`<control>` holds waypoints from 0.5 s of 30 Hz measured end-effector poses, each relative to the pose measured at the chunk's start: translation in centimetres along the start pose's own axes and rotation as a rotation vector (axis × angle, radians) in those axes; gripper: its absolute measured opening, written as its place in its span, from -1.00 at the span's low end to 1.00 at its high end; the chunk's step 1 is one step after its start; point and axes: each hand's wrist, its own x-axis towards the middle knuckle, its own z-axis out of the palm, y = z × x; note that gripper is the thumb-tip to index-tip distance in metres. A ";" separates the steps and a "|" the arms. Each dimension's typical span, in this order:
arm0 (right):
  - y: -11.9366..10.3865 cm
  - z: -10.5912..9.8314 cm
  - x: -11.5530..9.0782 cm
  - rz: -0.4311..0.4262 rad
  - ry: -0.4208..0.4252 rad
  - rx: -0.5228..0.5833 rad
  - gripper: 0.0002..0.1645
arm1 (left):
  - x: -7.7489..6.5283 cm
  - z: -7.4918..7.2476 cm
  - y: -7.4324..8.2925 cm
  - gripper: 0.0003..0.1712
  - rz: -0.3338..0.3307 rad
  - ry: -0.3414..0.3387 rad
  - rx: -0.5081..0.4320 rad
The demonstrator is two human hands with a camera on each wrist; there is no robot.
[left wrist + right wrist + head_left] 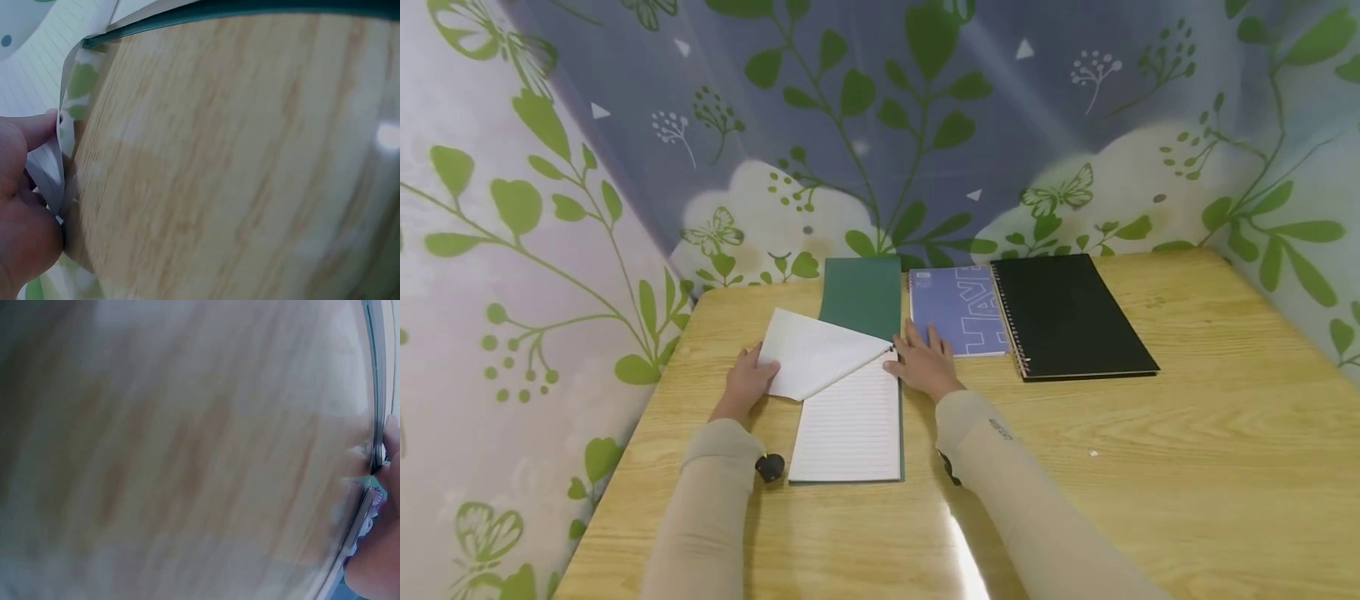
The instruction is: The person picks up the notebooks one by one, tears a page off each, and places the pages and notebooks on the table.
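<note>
A green-covered notebook [861, 293] lies open on the table, its cover flipped away toward the wall. Below that cover shows a white ruled page [848, 437]. A folded-over sheet [820, 354] slants up to the left across it. My left hand [747, 380] pinches this sheet's left edge, thumb on top; the left wrist view shows the thumb [40, 128] against the paper. My right hand [927, 367] rests with spread fingers at the notebook's right edge, thumb on the page side and fingers over the lower left of a blue spiral notebook [958, 304].
A large black spiral notebook [1075, 321] lies right of the blue one. All of them are on a wood-grain table [1210, 467], with a leaf-patterned curtain [917, 150] behind. A small white scrap [1093, 453] lies to the right.
</note>
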 end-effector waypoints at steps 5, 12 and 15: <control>0.0 0.0 0.1 -0.001 0.003 -0.013 -0.26 | -0.1 0.1 0.0 -0.28 0.002 0.016 -0.028; -0.1 0.1 0.0 0.002 0.004 -0.013 -0.26 | -0.3 0.0 0.1 -0.35 -0.006 0.027 -0.114; -0.2 0.1 -0.1 0.002 0.010 -0.012 -0.26 | -0.3 0.0 0.0 -0.39 -0.003 0.040 -0.160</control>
